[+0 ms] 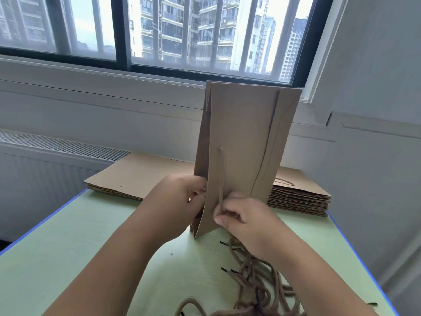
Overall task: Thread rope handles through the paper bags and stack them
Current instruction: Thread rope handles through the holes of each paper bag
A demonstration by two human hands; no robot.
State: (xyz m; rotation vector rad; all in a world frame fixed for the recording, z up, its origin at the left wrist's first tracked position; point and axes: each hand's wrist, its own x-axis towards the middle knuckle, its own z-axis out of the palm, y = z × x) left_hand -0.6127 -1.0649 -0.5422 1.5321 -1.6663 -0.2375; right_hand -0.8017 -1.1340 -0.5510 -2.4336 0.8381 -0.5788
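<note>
Bag stands upright at frame centre on table. Left hand grips its lower left edge. Right hand pinches rope hanging from a hole in the bag. Loose ropes lie lower right. Stack sits behind, centre right.

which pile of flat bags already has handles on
The right pile: a rope handle lies on its top bag. The left pile shows only an empty hole.
</note>
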